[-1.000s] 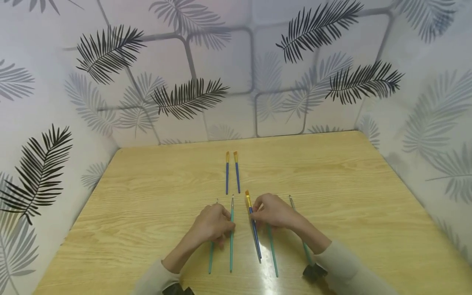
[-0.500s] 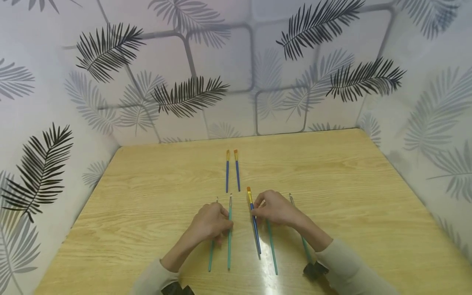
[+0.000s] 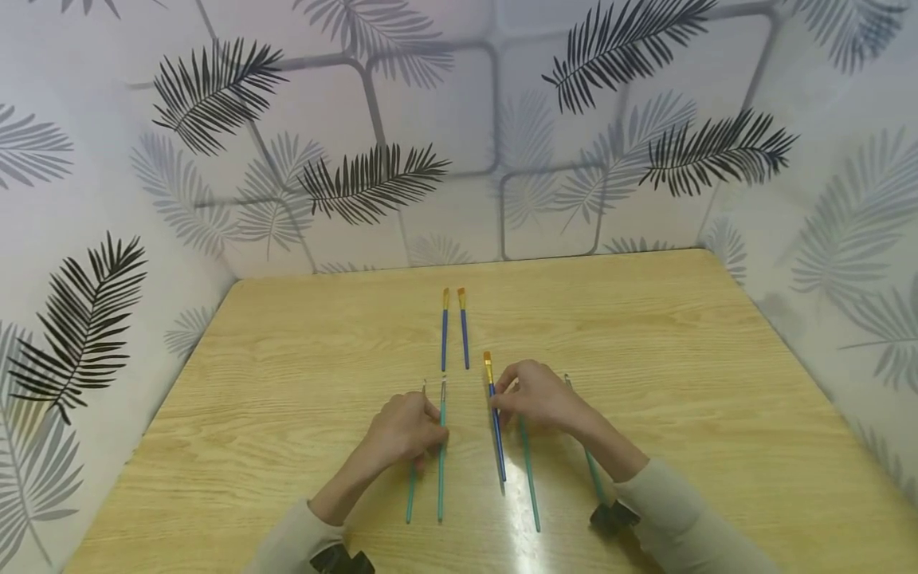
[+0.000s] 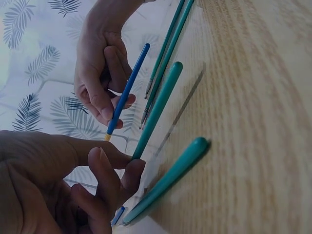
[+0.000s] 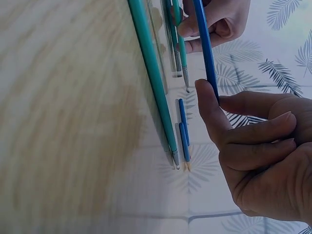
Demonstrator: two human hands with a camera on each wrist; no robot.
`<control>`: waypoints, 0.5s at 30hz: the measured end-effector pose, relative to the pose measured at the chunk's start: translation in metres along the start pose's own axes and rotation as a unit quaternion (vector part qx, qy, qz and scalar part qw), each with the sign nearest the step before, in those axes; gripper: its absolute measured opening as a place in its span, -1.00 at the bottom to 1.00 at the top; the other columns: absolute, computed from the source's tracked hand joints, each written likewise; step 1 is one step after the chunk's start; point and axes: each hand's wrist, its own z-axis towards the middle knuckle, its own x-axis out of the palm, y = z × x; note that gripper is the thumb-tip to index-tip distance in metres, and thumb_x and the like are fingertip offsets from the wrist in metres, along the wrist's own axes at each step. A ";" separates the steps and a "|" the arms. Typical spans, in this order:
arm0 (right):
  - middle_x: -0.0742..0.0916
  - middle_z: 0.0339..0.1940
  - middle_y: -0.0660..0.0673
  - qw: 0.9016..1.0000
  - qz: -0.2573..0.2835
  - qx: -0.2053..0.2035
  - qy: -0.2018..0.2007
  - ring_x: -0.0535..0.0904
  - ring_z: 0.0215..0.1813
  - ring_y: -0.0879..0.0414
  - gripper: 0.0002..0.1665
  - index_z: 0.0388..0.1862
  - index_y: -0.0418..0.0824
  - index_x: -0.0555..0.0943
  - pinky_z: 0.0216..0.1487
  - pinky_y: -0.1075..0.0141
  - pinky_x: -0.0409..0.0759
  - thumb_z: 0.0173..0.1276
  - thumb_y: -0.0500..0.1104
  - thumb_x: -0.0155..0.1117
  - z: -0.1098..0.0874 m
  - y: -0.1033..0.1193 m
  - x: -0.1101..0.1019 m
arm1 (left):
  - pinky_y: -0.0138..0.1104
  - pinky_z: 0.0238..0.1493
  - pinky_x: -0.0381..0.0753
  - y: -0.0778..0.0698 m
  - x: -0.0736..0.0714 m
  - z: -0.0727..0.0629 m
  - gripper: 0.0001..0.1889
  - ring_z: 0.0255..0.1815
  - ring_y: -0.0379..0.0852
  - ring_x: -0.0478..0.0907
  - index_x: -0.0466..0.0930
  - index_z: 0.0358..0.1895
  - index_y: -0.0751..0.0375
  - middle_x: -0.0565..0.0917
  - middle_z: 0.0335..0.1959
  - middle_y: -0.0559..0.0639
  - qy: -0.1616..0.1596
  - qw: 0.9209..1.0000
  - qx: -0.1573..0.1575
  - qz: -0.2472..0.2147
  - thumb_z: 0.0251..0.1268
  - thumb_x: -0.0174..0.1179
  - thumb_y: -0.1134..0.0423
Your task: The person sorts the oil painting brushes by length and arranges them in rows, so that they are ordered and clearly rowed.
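Observation:
My left hand [image 3: 409,430] pinches a teal paintbrush [image 3: 441,478] between thumb and forefinger. In the left wrist view its handle [image 4: 158,107] is lifted off the tabletop, above its shadow. A second teal brush [image 3: 411,498] lies under that hand, partly hidden by it. My right hand [image 3: 538,395] holds a blue paintbrush [image 3: 498,438] by thumb and forefinger, its golden bristles pointing away; in the right wrist view the blue handle [image 5: 205,44] is clear of the table. Beneath the right hand lies another teal brush [image 3: 530,478], its upper part covered.
Two blue brushes [image 3: 445,335] lie side by side further back. One more teal brush [image 3: 594,478] lies under the right forearm, partly covered. The wooden table [image 3: 301,327] meets a wall [image 3: 437,215] with a leaf pattern at the back.
My left hand has shifted the teal brush slightly left, closer to the teal brush beside it. The right hand has carried the blue brush a little away from me. The camera view has shifted slightly.

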 end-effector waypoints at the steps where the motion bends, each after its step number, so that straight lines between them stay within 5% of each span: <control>1: 0.80 -0.53 -0.11 1.000 0.001 -0.004 0.000 0.13 -0.84 0.33 -0.69 -0.03 -0.40 0.57 -0.79 0.49 0.12 0.40 -0.18 0.26 0.000 0.000 0.000 | -0.55 -0.86 0.12 0.000 0.000 0.000 -0.79 -0.88 -0.22 0.54 0.58 -0.67 0.23 0.64 -0.79 0.01 0.000 1.000 0.001 0.000 0.11 0.24 0.37; 11: 0.80 -0.53 -0.08 1.000 0.009 0.012 -0.004 0.08 -0.85 0.34 -0.73 -0.06 -0.36 0.58 -0.79 0.47 0.10 0.42 -0.17 0.25 0.000 -0.001 -0.002 | -0.55 -0.86 0.07 0.003 0.001 0.000 -0.74 -0.90 -0.22 0.52 0.55 -0.72 0.28 0.58 -0.86 0.00 -0.012 1.000 0.005 0.023 0.10 0.25 0.37; 15: 0.80 -0.54 -0.08 1.000 0.013 0.020 -0.010 0.07 -0.84 0.34 -0.73 -0.06 -0.34 0.58 -0.79 0.47 0.10 0.42 -0.16 0.25 0.002 0.000 -0.003 | -0.56 -0.87 0.06 0.002 0.000 0.000 -0.65 -0.90 -0.24 0.52 0.43 -0.80 0.15 0.51 -0.91 -0.09 -0.017 0.999 0.011 0.030 0.10 0.26 0.38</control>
